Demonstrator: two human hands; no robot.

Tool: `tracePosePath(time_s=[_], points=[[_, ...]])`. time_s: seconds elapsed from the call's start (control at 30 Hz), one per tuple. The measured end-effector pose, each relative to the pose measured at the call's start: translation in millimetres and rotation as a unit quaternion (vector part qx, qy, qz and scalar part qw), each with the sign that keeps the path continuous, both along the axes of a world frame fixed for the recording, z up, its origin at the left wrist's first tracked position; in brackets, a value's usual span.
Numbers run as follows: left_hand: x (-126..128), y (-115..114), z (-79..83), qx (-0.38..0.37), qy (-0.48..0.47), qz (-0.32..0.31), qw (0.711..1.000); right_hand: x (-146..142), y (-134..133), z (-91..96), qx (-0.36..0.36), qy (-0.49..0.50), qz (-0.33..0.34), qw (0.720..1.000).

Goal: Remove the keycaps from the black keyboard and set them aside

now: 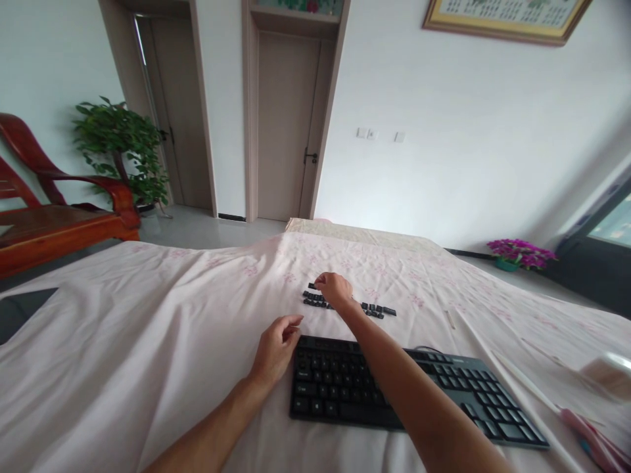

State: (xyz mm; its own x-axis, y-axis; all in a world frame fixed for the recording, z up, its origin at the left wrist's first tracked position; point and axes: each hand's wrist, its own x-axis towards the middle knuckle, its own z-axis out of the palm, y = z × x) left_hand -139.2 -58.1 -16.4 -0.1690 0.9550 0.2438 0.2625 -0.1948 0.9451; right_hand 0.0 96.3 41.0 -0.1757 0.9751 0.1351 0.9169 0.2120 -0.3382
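A black computer keyboard lies on the cloth in front of me, and its top row of keys looks bare. Beyond it, loose black keycaps are laid out in rows, some hidden behind my right wrist. My right hand reaches over the keyboard to the far row. Its fingertips are pinched together at a keycap at that row's left end. Beside the keyboard's upper left corner rests my left hand, fingers loosely bent and apart, with nothing visible in them. My right forearm covers the keyboard's middle.
A pale flowered cloth covers the surface. On the right lie a thin stick, a pink-handled tool and a clear container. A dark flat object is at the left edge. A wooden chair stands beyond.
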Motion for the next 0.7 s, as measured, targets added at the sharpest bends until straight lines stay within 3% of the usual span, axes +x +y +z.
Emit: tracePosePath(time_s=[0.33, 0.7], points=[[0.8, 1.5, 2.6, -0.006, 0.014, 0.0, 1.0, -21.7, 16.7, -8.1, -0.015, -0.033, 0.016, 0.999], [-0.3, 1.7, -0.4, 0.007, 0.035, -0.001, 0.999, -25.2, 9.1, -5.8, -0.007, -0.039, 0.028, 0.999]])
